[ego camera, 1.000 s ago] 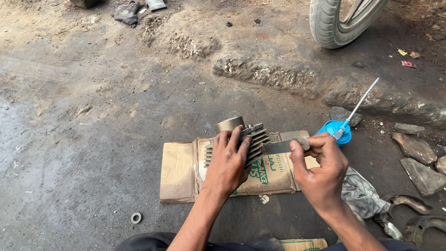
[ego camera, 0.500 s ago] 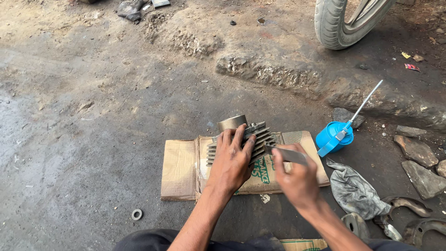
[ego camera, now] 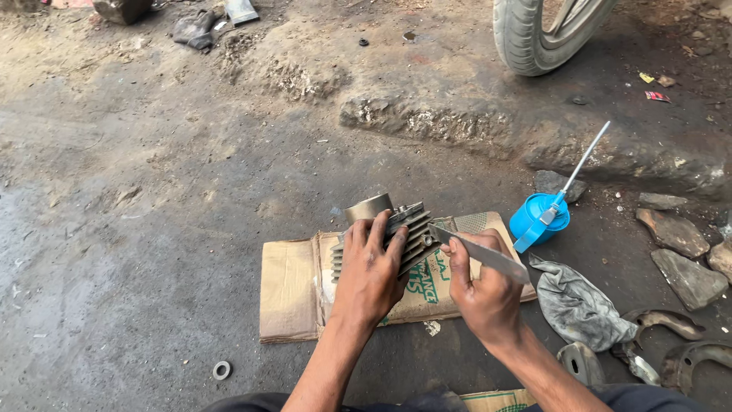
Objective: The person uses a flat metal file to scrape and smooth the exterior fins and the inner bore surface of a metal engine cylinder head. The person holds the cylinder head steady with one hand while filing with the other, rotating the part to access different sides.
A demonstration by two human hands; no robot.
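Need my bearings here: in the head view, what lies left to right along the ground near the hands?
Small metal ring → flattened brown cardboard → left hand on finned grey metal cylinder → right hand holding flat metal blade → blue plastic oil can → flat stones.

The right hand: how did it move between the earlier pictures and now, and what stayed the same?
The right hand moved left, from near the blue oil can toward the finned engine cylinder, bringing the flat metal blade so its tip now meets the fins. The left hand stayed pressed on the cylinder, which remains on the cardboard.
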